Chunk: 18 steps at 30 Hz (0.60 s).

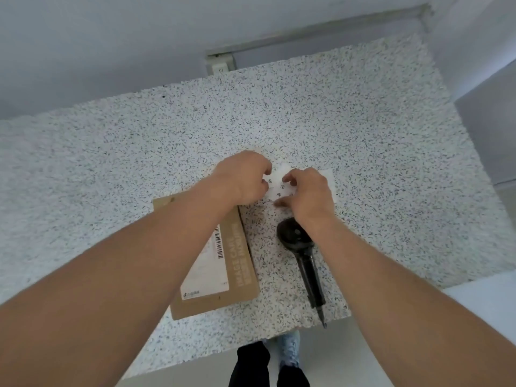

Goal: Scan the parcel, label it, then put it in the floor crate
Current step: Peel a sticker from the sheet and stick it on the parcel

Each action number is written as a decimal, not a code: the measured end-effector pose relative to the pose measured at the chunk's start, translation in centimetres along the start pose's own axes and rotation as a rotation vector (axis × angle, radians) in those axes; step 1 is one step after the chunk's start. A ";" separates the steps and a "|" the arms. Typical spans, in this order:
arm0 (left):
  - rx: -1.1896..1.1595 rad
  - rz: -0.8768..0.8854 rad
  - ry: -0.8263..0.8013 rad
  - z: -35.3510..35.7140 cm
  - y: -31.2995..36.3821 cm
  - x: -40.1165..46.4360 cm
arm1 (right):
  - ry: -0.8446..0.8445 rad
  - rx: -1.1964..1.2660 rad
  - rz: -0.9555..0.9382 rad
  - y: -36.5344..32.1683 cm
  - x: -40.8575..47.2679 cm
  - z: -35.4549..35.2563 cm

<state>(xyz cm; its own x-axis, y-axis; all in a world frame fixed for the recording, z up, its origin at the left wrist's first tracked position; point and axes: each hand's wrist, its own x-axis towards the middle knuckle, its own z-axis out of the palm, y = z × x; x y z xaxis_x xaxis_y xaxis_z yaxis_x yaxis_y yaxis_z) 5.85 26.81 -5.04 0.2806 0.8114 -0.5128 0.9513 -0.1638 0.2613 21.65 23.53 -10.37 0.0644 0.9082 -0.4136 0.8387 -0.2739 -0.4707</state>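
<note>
A flat brown cardboard parcel [223, 263] with a white barcode sticker lies on the speckled counter [111, 177], partly under my left forearm. A black handheld scanner [303, 252] lies to its right, handle toward me. Just beyond both, a white label sheet [282, 182] with small printed labels sits on the counter. My left hand [243, 177] pinches the sheet's left edge. My right hand [307, 194] pinches at a label near the sheet's middle and covers part of the sheet. No crate is in view.
A wall runs along the counter's far side, with a white socket [220, 67] at its base. The counter's front edge is close to me; my legs and shoe [287, 350] show on the floor below it.
</note>
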 end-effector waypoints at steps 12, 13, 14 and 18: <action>-0.062 0.018 -0.028 -0.3 -0.8 1.7 | 0.127 0.304 0.077 0.0 0.5 -0.1; -0.076 0.028 -0.012 -0.5 -0.8 1.6 | 0.136 0.354 0.088 -0.3 0.3 -0.4; -0.096 0.038 0.007 -0.7 -0.8 1.4 | 0.146 0.412 0.101 -0.6 0.0 -0.7; -0.255 0.074 0.065 -2.2 -0.6 0.3 | 0.164 0.604 0.161 -2.0 -1.1 -1.7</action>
<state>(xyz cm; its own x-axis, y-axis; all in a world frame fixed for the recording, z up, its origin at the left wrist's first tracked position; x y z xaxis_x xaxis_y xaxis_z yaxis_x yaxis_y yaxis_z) 5.08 28.42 -3.58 0.3317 0.8382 -0.4328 0.8629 -0.0842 0.4982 20.84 23.63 -7.69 0.2856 0.8646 -0.4135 0.3625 -0.4969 -0.7885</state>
